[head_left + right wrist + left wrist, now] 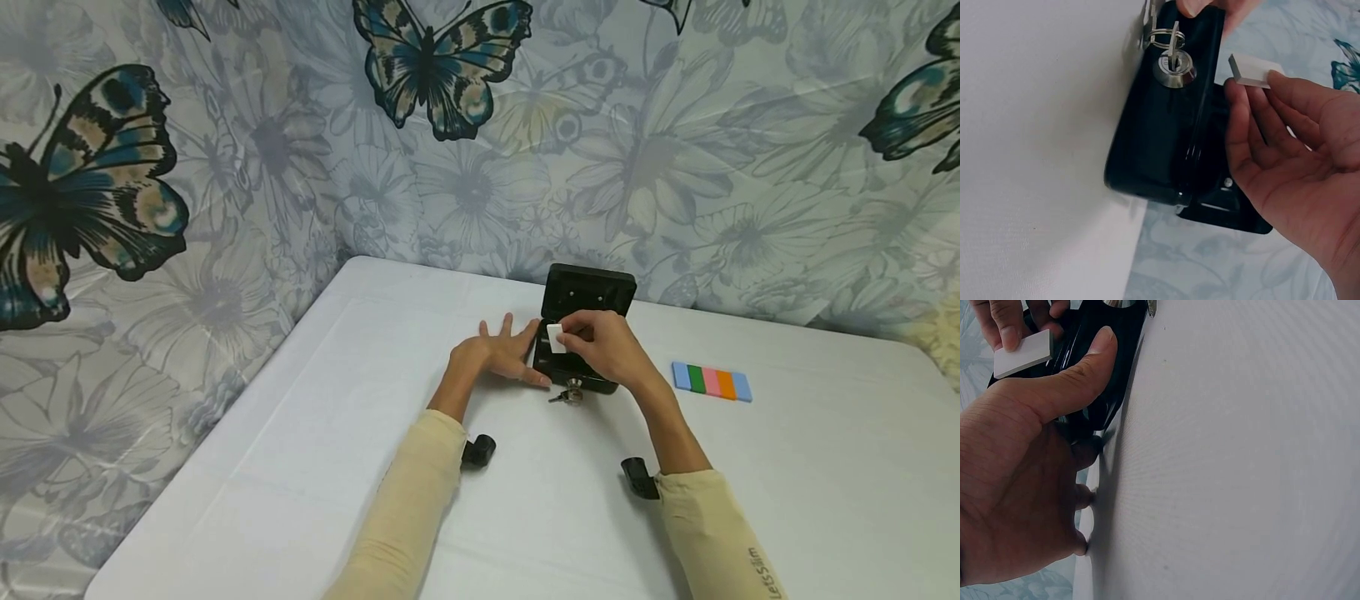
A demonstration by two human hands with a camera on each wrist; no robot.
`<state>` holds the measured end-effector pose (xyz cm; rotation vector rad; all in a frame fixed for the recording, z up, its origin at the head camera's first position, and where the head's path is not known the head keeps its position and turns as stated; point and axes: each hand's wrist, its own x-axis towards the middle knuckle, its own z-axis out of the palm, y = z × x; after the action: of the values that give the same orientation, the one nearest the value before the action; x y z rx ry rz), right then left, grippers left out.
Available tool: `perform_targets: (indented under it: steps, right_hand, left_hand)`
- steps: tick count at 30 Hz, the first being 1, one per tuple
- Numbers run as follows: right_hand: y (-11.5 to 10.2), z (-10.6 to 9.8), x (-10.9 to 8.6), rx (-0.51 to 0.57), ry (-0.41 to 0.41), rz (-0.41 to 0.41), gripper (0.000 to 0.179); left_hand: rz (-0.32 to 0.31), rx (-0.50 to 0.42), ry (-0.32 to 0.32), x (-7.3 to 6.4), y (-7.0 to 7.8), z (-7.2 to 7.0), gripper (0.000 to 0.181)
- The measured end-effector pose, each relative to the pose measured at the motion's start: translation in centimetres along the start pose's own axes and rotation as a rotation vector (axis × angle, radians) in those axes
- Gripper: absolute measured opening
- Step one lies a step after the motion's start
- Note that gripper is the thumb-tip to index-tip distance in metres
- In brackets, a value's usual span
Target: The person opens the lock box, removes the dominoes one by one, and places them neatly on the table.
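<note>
A small black lockbox (592, 382) stands on the white table with its lid (588, 289) raised at the back. My right hand (603, 343) pinches a thin white rectangular block (1254, 69) between thumb and fingers, over the box's left part. My left hand (510, 354) is spread at the box's left side, its thumb along the front corner and its other fingers reaching down to the table. In the right wrist view, a key (1175, 40) on a ring sits in the round silver lock (1175, 70) on the front. The box's inside is mostly hidden by my right hand.
To the right of the box lies a flat row of coloured pieces (711, 381) in blue, green, pink and orange. Behind the table (300, 433) hangs a cloth (480, 200) printed with flowers and butterflies. Dark wrist cameras (480, 451) stick out from both sleeves.
</note>
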<state>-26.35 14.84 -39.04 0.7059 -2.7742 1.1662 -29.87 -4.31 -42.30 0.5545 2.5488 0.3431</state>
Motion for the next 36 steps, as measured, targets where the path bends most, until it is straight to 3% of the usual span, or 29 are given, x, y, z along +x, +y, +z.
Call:
perform_targets:
  steps: [25,36]
  right_hand:
    - [0.8,-2.9,-0.8,-0.007,0.043,0.05,0.023]
    - [1.4,-5.0,-1.8,0.034,0.068,0.136,0.025]
  left_hand:
    - [-0.004,-0.006,0.012,0.0,0.0,0.0,0.107]
    - [0.015,0.021,0.003,0.2,-0.1,0.0,0.107]
